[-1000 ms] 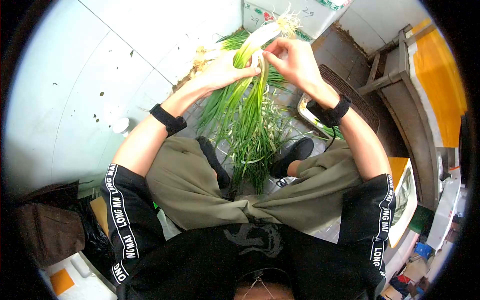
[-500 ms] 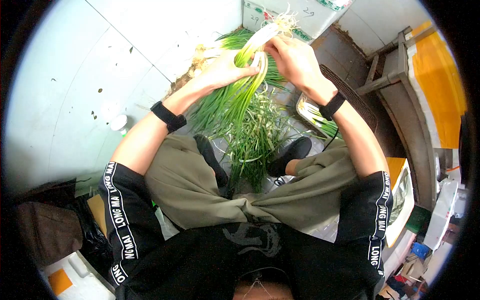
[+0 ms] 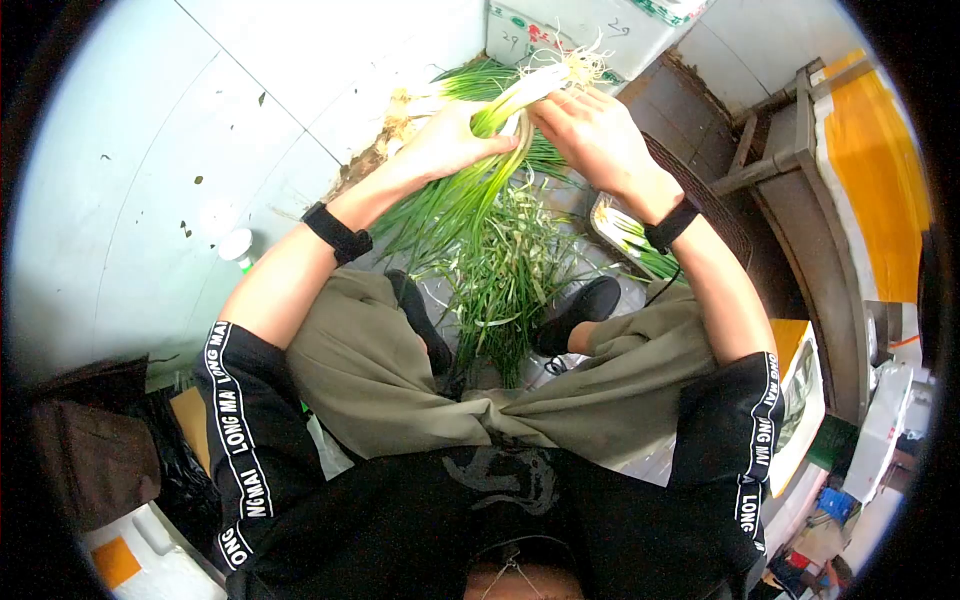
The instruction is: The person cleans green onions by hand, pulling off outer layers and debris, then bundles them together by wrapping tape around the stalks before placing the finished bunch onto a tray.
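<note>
My left hand is closed around a bunch of spring onions, the thumb lying across the stems. Their white root ends point up and to the right, and the green leaves hang below the hand. At the white stems is my right hand, its fingers bent together and pinching at a spring onion stalk; the fingertips are partly hidden. Under both hands a heap of loose, stripped leaves lies on the floor between my shoes. More spring onions lie behind the bunch, roots to the left.
A basket holding spring onions stands right of the heap, partly behind my right wrist. White boxes are at the back by the wall. A wooden frame rises at the right. A small white-topped container sits near my left forearm.
My right hand has shifted slightly right, its fingers flatter along the stems. The root ends have tipped a little right and down. My left hand keeps its hold on the bunch.
</note>
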`<state>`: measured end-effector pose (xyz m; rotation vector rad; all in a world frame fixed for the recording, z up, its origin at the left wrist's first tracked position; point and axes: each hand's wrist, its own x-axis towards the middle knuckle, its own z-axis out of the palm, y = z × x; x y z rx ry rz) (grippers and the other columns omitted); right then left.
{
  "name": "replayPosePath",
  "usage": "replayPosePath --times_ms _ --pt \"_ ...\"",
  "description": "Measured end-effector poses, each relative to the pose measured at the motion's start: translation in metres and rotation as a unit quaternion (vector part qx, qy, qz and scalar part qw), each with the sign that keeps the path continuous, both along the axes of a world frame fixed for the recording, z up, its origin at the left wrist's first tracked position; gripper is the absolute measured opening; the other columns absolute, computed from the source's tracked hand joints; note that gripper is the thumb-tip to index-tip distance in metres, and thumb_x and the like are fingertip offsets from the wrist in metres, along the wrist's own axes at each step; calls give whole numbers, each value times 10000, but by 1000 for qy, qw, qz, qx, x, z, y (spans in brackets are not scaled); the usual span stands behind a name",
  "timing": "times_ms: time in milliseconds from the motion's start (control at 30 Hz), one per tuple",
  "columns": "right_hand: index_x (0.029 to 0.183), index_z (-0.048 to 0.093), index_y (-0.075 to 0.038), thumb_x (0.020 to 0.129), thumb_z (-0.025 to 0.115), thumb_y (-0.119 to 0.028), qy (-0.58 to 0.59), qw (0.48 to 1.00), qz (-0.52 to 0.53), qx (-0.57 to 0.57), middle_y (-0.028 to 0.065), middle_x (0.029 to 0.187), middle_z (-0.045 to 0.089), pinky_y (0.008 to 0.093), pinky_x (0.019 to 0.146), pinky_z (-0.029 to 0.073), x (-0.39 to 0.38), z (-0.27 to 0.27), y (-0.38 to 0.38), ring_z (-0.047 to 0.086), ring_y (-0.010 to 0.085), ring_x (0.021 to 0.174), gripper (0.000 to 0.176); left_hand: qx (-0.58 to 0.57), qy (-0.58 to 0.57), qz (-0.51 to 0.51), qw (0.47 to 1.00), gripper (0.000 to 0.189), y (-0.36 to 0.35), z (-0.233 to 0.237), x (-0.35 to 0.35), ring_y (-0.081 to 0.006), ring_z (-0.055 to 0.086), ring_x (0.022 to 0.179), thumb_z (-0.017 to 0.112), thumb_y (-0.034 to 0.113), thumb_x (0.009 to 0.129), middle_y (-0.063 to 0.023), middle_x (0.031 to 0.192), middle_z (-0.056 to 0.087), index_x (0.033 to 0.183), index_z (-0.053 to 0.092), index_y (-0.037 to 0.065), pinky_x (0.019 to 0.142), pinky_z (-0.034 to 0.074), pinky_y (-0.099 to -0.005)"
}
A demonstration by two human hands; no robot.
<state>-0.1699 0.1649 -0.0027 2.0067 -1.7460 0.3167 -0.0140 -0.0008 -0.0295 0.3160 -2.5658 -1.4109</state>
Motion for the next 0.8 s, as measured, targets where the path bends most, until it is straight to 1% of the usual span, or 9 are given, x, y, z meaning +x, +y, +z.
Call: replayPosePath --times_ms 33,100,233,333,433,533,633,767,800 --pt "1028 629 -37 839 609 -142 0 1000 -2 0 108 944 673 371 810 529 0 0 0 681 261 878 218 0 0 -2 1000 345 0 -1 -2 -107 616 832 725 268 864 -56 884 698 1089 685 10 790 486 -296" --pt "1012 605 -31 798 574 -135 127 991 12 -31 90 979 656 349 853 508 0 1 -3 668 232 927 240 10 -10 -5 1000 347 -1 -3 -5 -114 625 824 724 267 862 -75 883 708 1084 685 3 780 492 -300" --pt "992 599 -45 839 601 -154 77 994 11 -71 94 920 657 360 822 519 -5 -7 -5 671 250 897 189 22 -7 -1 1000 358 0 -4 -5 -122 631 823 726 265 856 -71 896 710 1087 680 -3 778 494 -305" --pt "959 637 -60 887 682 -256 -225 967 -116 -38 117 847 684 408 725 539 -3 -14 -1 686 307 801 214 61 12 28 998 361 -1 -5 -2 -117 623 799 726 270 855 -57 888 699 1084 678 -5 765 492 -296" --pt "940 656 -51 862 705 -251 -342 926 -160 12 124 864 707 410 710 544 -7 -19 2 695 311 796 220 78 20 53 995 330 -3 -5 -2 -105 608 781 742 255 844 -31 855 672 1053 675 9 751 487 -279" --pt "950 655 -48 848 709 -233 -341 918 -168 109 125 849 716 401 716 546 -15 -18 6 695 309 795 219 119 53 81 988 282 -2 0 -3 -93 590 763 769 233 824 -7 823 642 986 659 30 732 480 -268" --pt "945 648 -37 847 692 -200 -413 904 -59 88 129 841 721 392 738 550 -8 -15 10 690 320 773 196 139 21 86 986 270 -4 1 -2 -90 579 752 796 221 803 9 800 620 927 631 46 717 475 -270" --pt "950 653 -43 847 671 -168 -460 878 -121 58 123 857 702 397 759 546 8 -7 3 687 325 803 164 147 25 77 986 271 -3 -3 -5 -84 575 746 802 233 801 10 808 626 906 624 56 708 474 -270" --pt "951 657 -52 853 659 -159 -403 907 -118 38 123 880 682 401 754 544 8 -8 3 682 322 821 145 147 30 71 986 271 -1 -1 -6 -81 575 748 802 234 802 9 813 629 907 626 59 707 475 -269"
